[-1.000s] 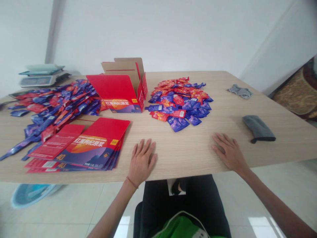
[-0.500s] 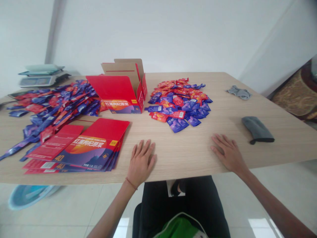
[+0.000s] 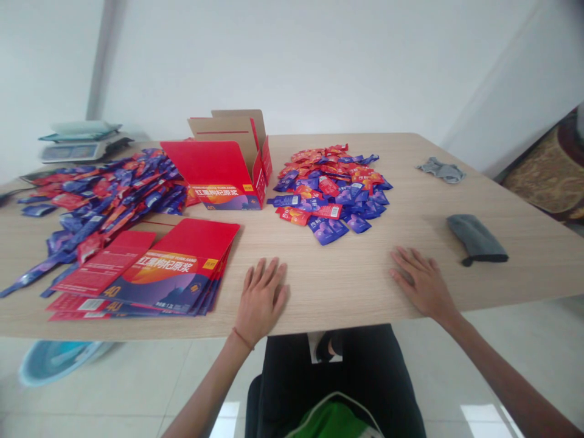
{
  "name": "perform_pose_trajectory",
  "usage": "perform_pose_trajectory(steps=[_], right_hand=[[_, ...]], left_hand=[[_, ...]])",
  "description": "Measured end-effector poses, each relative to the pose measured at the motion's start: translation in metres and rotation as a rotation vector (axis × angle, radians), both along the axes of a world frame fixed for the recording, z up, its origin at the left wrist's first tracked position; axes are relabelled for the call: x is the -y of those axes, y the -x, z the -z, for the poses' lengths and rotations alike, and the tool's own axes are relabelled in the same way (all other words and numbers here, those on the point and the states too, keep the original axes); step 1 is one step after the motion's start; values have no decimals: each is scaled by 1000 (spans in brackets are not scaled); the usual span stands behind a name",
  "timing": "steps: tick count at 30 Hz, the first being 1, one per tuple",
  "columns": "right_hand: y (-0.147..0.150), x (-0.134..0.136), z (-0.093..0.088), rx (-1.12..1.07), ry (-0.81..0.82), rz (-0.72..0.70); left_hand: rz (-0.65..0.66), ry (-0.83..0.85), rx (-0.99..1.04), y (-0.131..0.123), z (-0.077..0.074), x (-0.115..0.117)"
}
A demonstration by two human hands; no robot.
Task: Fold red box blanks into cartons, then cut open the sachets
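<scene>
Passable between left hand (image 3: 260, 298) and right hand (image 3: 424, 283), up to sachet pile (image 3: 333, 188), and between pile and grey pouch (image 3: 477, 238). Blocked leftward by flat cartons (image 3: 168, 267) and open box (image 3: 214, 167)

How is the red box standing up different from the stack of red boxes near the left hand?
The standing box is opened into shape with its top flaps open; the stacked boxes are folded flat. The standing box sits farther back on the table, while the stacked boxes lie nearer the left hand. Both carry red, orange and purple printing.
</scene>
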State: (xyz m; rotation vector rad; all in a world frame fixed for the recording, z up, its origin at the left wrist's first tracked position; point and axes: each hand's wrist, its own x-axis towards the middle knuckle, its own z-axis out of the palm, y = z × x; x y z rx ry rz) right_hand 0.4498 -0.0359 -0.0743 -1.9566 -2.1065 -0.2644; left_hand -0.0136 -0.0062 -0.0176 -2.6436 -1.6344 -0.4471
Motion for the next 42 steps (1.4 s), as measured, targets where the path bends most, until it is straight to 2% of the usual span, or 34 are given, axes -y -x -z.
perform_pose_trajectory(steps=[33,35,37,39,42], right_hand=[[4,1,3,23,13,11],[6,1,3,22,8,16],[8,1,3,17,-3,17],[10,0,4,8,-17,22],[11,-1,5,-10,-26,25]], left_hand=[[-1,-12,-37,3,4,2],[0,1,-85,2,-6,-2],[7,51,-165,-5,-24,-13],[5,99,-256,-21,-48,-35],[-14,48,-335,-57,-79,-81]])
